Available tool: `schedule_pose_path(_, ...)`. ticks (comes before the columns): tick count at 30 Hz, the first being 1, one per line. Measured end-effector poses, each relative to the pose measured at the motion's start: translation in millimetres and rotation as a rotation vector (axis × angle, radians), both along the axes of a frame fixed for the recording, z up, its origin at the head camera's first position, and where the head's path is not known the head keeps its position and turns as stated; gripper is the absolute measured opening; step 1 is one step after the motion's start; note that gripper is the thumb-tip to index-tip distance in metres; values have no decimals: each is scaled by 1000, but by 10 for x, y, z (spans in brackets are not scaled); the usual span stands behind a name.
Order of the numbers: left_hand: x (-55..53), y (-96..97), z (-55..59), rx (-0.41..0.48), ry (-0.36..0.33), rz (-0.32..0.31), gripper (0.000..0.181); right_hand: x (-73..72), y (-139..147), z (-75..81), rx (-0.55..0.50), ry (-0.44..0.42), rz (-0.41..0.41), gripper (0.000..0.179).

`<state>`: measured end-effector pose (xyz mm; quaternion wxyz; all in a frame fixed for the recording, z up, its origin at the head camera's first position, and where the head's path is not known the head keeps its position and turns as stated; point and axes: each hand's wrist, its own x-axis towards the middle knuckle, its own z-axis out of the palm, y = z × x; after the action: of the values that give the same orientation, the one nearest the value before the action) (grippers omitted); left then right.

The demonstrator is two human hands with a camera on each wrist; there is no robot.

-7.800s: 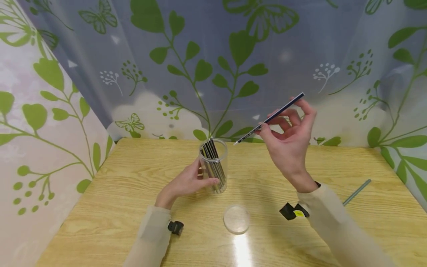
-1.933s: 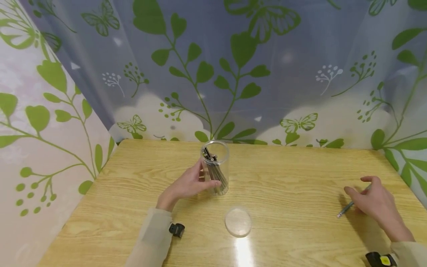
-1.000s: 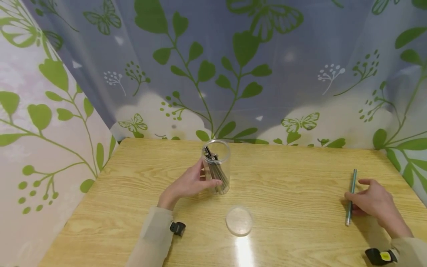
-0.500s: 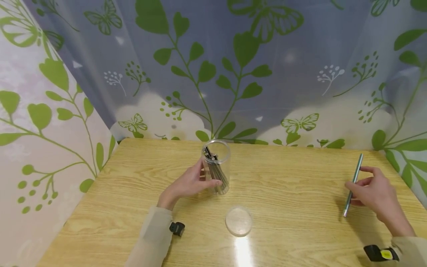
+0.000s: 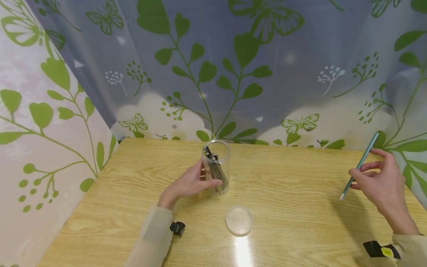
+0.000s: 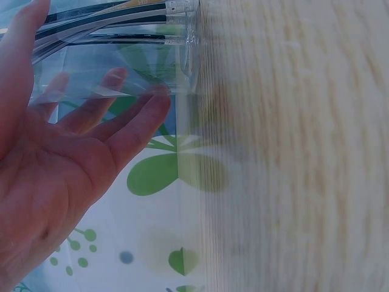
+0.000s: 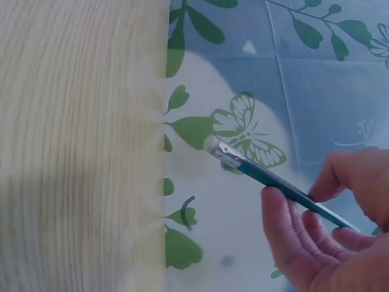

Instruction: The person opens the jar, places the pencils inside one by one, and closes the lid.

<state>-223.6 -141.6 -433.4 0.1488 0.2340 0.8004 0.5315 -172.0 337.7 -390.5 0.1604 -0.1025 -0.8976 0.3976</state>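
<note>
On the left, my left hand (image 5: pixel 188 183) grips a clear cylindrical jar (image 5: pixel 226 168), thumb across its front and fingers behind. Several dark pencils (image 5: pixel 217 173) lean inside the jar, which has no lid on. In the left wrist view the jar (image 6: pixel 140 76) lies across the top, with the fingers against its wall. Over the right side of the table, my right hand (image 5: pixel 383 181) pinches a teal pencil (image 5: pixel 361 161) between thumb and fingers. That pencil slants, its white eraser end low and toward the jar side; the eraser (image 7: pixel 211 143) and metal band show in the right wrist view.
A round clear lid (image 5: pixel 238 221) lies flat on the wooden table (image 5: pixel 283 193), in front of the jar. Behind the table hangs a blue and white curtain (image 5: pixel 287 85) with green leaves and butterflies; another patterned sheet (image 5: pixel 20 196) covers the left side.
Earlier my right hand held a dark pencil near the jar while the teal pencil lay on the table. Since then it has taken and raised the teal pencil. My left hand stays on the jar.
</note>
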Motion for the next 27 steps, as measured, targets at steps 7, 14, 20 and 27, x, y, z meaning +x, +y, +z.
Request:
schedule_pose_path(7, 1, 0, 5, -1, 5, -6, 82, -8, -106, 94, -4, 100, -43, 74)
schedule_pose_path(14, -1, -1, 7, -1, 2, -6, 80, -28, -251, 196, -46, 211, -78, 69)
schedule_pose_path(20, -9, -1, 0, 3, 2, -6, 80, -17, -352, 287, -56, 335, -43, 70)
schedule_pose_path(27, -3, -3, 7, 3, 1, -7, 81, -25, -465, 381, -106, 447, 25, 68)
